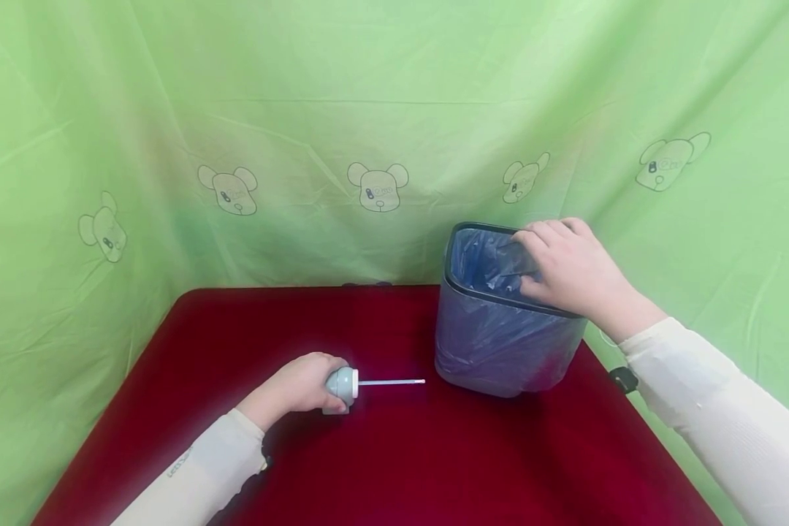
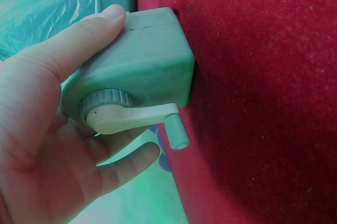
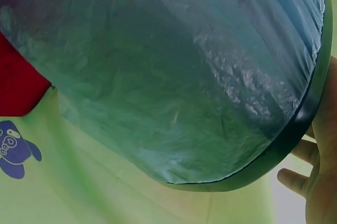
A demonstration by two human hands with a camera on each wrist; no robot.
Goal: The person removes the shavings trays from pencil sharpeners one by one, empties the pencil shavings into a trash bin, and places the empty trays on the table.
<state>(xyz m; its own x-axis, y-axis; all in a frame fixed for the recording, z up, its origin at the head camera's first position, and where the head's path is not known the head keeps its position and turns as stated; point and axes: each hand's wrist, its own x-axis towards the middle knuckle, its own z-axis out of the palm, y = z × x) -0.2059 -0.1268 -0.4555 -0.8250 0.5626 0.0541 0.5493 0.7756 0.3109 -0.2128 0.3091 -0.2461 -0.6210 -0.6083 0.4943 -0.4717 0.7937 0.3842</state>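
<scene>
My left hand (image 1: pixel 305 383) grips a pale green crank pencil sharpener (image 2: pixel 142 55) on the red table. In the left wrist view the thumb lies on its upper face, and the cream crank arm (image 2: pixel 131 117) ends in a green knob. A slim pencil (image 1: pixel 391 381) sticks out of the sharpener's white front, pointing at the bin. My right hand (image 1: pixel 568 267) is over the right rim of a lined waste bin (image 1: pixel 500 343), its bent fingers reaching above the opening. In the right wrist view, the dark rim (image 3: pixel 284 147) partly hides the fingers (image 3: pixel 294 182).
The bin stands near the red table's (image 1: pixel 269 321) right edge, with a translucent bag (image 1: pixel 476 259) lining it. A green curtain (image 1: pixel 381 109) printed with bear heads encloses the back and both sides. Something dark (image 1: pixel 367 284) shows at the table's back edge.
</scene>
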